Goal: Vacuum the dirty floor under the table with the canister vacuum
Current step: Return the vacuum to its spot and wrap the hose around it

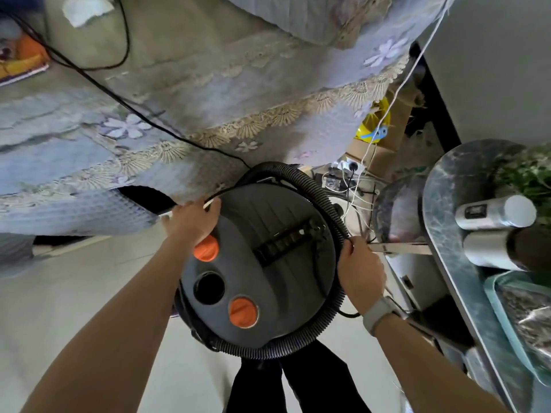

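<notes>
Both hands grip: right hand (pixel 362 271) pinches the ribbed black hose (pixel 337 213) coiled round the grey round canister vacuum w/ orange caps (pixel 262 260); left hand (pixel 193 220) curls on a black cord (pixel 167 129) at the lid's far rim. Vac sits on pale floor (pixel 74 278), near edge of lace-covered table (pixel 208 93). Judgement: uncoil hose loop by loop, keep cord slack, avoid tangling w/ white wires (pixel 366 156) beyond.

We find bare floor (pixel 89 293) open at left; the draped table (pixel 179 114) blocks ahead, a marble shelf (pixel 447 234) crowds the right.
</notes>
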A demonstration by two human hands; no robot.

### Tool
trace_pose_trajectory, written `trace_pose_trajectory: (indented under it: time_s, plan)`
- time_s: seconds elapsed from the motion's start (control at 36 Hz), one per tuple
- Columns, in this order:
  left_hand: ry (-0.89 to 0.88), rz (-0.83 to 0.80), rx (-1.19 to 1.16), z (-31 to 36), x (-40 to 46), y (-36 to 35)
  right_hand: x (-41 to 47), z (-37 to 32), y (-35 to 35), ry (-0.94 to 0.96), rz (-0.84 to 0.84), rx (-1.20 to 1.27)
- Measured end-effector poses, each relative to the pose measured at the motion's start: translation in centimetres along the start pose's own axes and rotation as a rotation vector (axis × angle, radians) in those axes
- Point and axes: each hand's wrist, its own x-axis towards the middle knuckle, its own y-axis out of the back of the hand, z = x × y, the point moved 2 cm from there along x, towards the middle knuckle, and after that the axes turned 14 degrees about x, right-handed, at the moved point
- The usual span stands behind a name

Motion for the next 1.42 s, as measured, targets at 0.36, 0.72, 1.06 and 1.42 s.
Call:
trace_pose_trajectory:
  time_s: [0.36,0.72,1.06,1.42]
  plan:
    - [-0.329,0.325,-0.103,7.5,-8.3,-2.4,4.2,3.1,1.9,-0.096,0.074,0.180]
    - [-0.410,0.319,0.013,10.8,-15.0,-7.1,2.1,9.9,4.4,-0.183,0.127,0.214]
    - [-1.011,0.281,0.531,15.1,-19.4,-11.7,-2.2,15.9,1.1,-0.229,-0.153,0.508]
    - [-0.988,-0.157,0.004,14.0,-23.3,-18.6,-2.2,14.9,0.7,-0.633,-0.261,1.290]
